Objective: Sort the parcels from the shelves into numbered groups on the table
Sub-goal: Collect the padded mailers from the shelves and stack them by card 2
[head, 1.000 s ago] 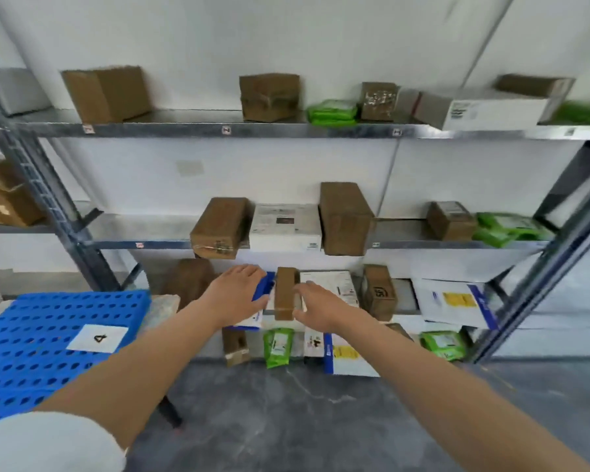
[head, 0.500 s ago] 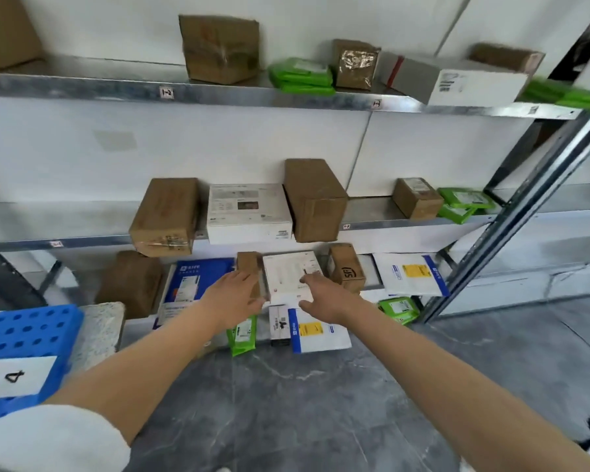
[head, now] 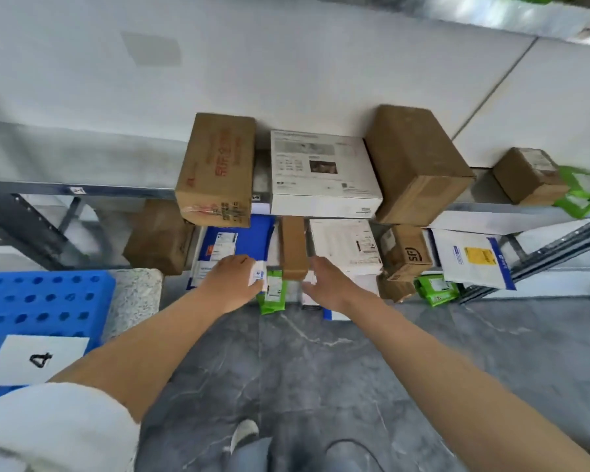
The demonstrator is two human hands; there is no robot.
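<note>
One camera only, riding on your head, wide-angle, tipped forward and steeply down. You're in close on the middle shelf [head: 82, 190] across the frame's centre, and the floor [head: 304, 369] fills the bottom. The counter [head: 133, 294] clips the left edge, while your left hand [head: 232, 284] and right hand [head: 327, 284] reach in from below.

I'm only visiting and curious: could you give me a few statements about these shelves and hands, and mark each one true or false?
1. A sheet marked 4 lies on the blue tray. True.
2. The white box sits between the red-printed brown box and the big brown box. True.
3. The right hand lifts the green pouch. False: the pouch lies between the two hands, and the right hand is beside the narrow brown box.
4. The left hand holds nothing. False: it appears to pinch a corner of the blue mailer.
</note>
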